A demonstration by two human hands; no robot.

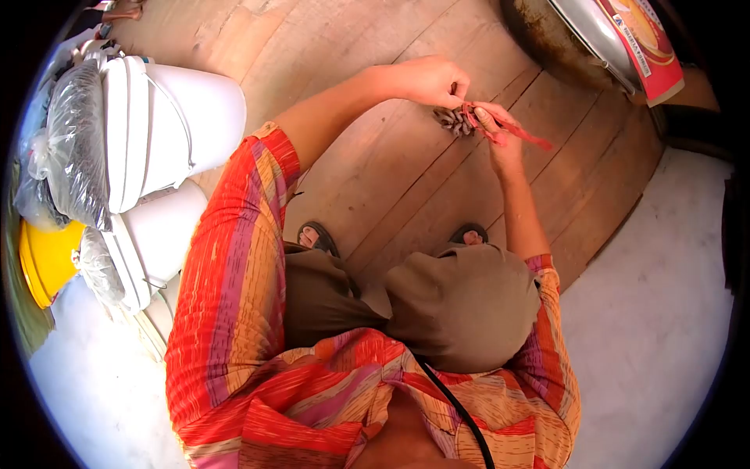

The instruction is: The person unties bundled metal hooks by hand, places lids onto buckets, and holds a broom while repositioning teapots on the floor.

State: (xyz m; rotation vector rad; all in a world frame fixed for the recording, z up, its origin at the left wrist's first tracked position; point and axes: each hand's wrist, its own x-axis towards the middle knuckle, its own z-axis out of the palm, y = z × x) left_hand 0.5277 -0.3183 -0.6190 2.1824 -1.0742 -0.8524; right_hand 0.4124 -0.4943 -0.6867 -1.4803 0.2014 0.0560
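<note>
My left hand (pixel 431 81) is closed, its thumb and fingertips pinched around the upper end of a red strip (pixel 534 141), which looks like plastic ribbon. My right hand (pixel 500 134) meets it from the right, also closed on the strip, whose loose tail trails to the right. Right under the two hands is a bunch of small, greyish-brown, finger-like pieces (pixel 455 121); their kind cannot be made out. The strip passes by the top of this bunch, and my fingers hide part of where they meet. Whether the bunch hangs or rests on the floor is unclear.
Wooden planks (pixel 391 195) form the floor. At left stand white lidded buckets (pixel 199 109), a filled clear plastic bag (pixel 76 144) and a yellow container (pixel 47 254). A large metal pan (pixel 547 47) and red printed packaging (pixel 644 47) are at upper right. Someone's foot (pixel 125 14) shows at top left.
</note>
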